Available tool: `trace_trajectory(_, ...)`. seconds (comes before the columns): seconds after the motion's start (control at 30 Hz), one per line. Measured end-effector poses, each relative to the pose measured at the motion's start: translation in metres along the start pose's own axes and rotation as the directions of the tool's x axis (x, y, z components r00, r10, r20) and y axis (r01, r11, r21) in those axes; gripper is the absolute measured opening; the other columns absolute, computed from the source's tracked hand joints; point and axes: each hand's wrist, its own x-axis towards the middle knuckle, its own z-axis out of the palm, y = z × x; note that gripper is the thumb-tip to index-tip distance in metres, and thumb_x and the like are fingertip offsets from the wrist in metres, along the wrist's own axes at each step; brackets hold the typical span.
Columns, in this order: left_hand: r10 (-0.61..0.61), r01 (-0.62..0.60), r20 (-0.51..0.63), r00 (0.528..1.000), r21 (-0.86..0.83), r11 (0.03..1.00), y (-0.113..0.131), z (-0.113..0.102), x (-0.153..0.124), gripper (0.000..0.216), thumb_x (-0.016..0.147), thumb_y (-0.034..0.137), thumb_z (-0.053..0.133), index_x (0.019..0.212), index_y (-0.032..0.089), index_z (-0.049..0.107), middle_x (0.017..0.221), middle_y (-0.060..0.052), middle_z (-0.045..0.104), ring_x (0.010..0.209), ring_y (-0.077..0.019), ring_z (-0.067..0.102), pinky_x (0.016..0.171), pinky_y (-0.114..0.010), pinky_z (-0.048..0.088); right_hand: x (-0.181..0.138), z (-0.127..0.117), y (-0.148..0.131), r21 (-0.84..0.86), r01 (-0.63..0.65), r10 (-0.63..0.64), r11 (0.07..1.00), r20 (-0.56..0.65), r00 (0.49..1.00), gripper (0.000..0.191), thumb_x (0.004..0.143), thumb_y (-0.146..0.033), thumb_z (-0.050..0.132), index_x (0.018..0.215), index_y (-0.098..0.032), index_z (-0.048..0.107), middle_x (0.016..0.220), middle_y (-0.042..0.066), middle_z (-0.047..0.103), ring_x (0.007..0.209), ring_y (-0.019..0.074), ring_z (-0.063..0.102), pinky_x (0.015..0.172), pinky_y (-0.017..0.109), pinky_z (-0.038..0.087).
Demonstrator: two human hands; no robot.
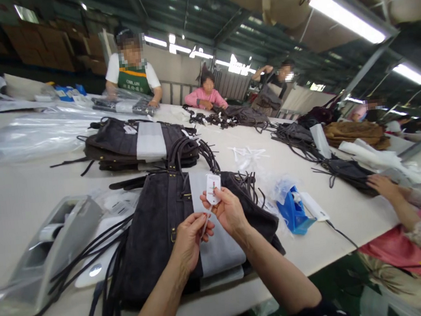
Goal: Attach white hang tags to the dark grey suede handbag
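My right hand (228,209) pinches a small white hang tag (212,187) and holds it upright above a dark suede handbag (165,232). My left hand (188,239) is closed on the thin string (205,224) that hangs from the tag. The handbag lies flat on the white table (10,202), with a grey paper band around its middle and dark straps spilling toward the left. Both hands hover just over the bag's upper half.
A clear tape dispenser (51,248) stands at the left. A second stack of dark bags (135,145) lies behind, a blue tape dispenser (293,212) to the right. A co-worker's hand (382,186) rests on straps at right. Three people work at the far side.
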Motion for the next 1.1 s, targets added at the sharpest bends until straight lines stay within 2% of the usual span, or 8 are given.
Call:
trace_trajectory(0.4, -0.214, 0.181, -0.062, 0.975, -0.339, 0.923, 0.012, -0.007, 0.004, 0.007, 0.072, 0.01, 0.055, 0.065, 0.011, 0.059, 0.074, -0.006, 0.06, 0.053, -0.0083, 0.051, 0.042, -0.017, 0.041, 0.009, -0.017, 0.011, 0.178, 0.155, -0.135, 0.972, -0.121, 0.983, 0.025, 0.064, -0.029, 0.07, 0.078, -0.016, 0.053, 0.075, 0.003, 0.064, 0.07, 0.0154, 0.063, 0.071, 0.03, 0.05)
trace_trajectory(0.53, -0.178, 0.152, -0.053, 0.983, -0.319, 0.936, 0.013, -0.014, 0.007, 0.006, 0.069, 0.007, 0.057, 0.069, 0.01, 0.062, 0.086, -0.008, 0.061, 0.058, -0.0076, 0.051, 0.046, -0.018, 0.042, 0.014, -0.027, 0.017, 0.175, 0.172, -0.144, 0.969, -0.163, 0.976, 0.025, 0.064, -0.031, 0.069, 0.077, -0.016, 0.052, 0.075, 0.003, 0.063, 0.071, 0.0162, 0.063, 0.071, 0.031, 0.049)
trace_trajectory(0.67, -0.038, 0.038, -0.003, 0.999, -0.045, 0.998, 0.018, -0.021, 0.016, 0.012, 0.063, 0.02, 0.068, 0.07, 0.012, 0.062, 0.071, -0.004, 0.06, 0.055, -0.0086, 0.049, 0.046, -0.018, 0.039, 0.01, -0.042, 0.023, -0.168, 0.216, -0.246, 0.962, -0.187, 0.951, 0.028, 0.067, -0.03, 0.065, 0.09, -0.017, 0.056, 0.092, 0.006, 0.063, 0.09, 0.0211, 0.059, 0.085, 0.039, 0.044)
trace_trajectory(0.73, 0.06, -0.062, 0.014, 0.998, 0.216, 0.975, 0.025, -0.02, 0.02, 0.021, 0.062, 0.03, 0.07, 0.069, 0.013, 0.061, 0.062, -0.002, 0.059, 0.052, -0.0093, 0.048, 0.046, -0.018, 0.036, 0.003, -0.045, 0.02, -0.444, 0.356, -0.465, 0.822, -0.163, 0.87, 0.041, 0.067, -0.027, 0.066, 0.106, -0.02, 0.055, 0.116, 0.006, 0.055, 0.112, 0.022, 0.047, 0.1, 0.039, 0.032)
trace_trajectory(0.8, 0.134, -0.148, 0.062, 0.989, 0.449, 0.881, 0.034, -0.014, 0.024, 0.025, 0.063, 0.036, 0.068, 0.067, 0.013, 0.06, 0.055, -0.001, 0.057, 0.05, -0.0096, 0.047, 0.046, -0.018, 0.034, -0.004, -0.042, 0.015, -0.618, 0.47, -0.599, 0.63, -0.001, 0.801, 0.045, 0.071, -0.027, 0.064, 0.115, -0.024, 0.053, 0.127, 0.003, 0.047, 0.121, 0.0198, 0.037, 0.106, 0.036, 0.022)
trace_trajectory(0.9, 0.13, -0.219, 0.185, 0.974, 0.626, 0.749, 0.049, -0.002, 0.03, 0.024, 0.064, 0.038, 0.062, 0.064, 0.014, 0.059, 0.048, 0.0, 0.054, 0.046, -0.0104, 0.046, 0.044, -0.019, 0.032, -0.007, -0.028, 0.009, -0.676, 0.505, -0.436, 0.536, 0.291, 0.852, 0.033, 0.081, -0.033, 0.052, 0.112, -0.025, 0.056, 0.115, 0.003, 0.056, 0.109, 0.0191, 0.048, 0.098, 0.034, 0.032)
trace_trajectory(1.0, 0.119, -0.272, 0.263, 0.958, 0.683, 0.678, 0.065, 0.005, 0.036, 0.02, 0.063, 0.034, 0.058, 0.058, 0.015, 0.057, 0.045, 0.001, 0.053, 0.043, -0.0108, 0.046, 0.043, -0.019, 0.03, 0.006, -0.014, 0.014, -0.634, 0.411, -0.187, 0.655, 0.391, 0.901, 0.033, 0.085, -0.043, 0.043, 0.096, -0.019, 0.062, 0.081, 0.003, 0.063, 0.074, 0.0161, 0.059, 0.07, 0.029, 0.047)
trace_trajectory(1.1, 0.121, -0.289, 0.276, 0.954, 0.724, 0.627, 0.078, 0.001, 0.045, 0.018, 0.062, 0.033, 0.056, 0.057, 0.015, 0.056, 0.046, 0.001, 0.055, 0.043, -0.0113, 0.046, 0.043, -0.02, 0.03, 0.026, -0.007, 0.023, -0.571, 0.248, -0.021, 0.783, 0.373, 0.928, 0.042, 0.08, -0.053, 0.043, 0.08, -0.015, 0.059, 0.059, -0.001, 0.055, 0.046, 0.0099, 0.049, 0.041, 0.02, 0.039)
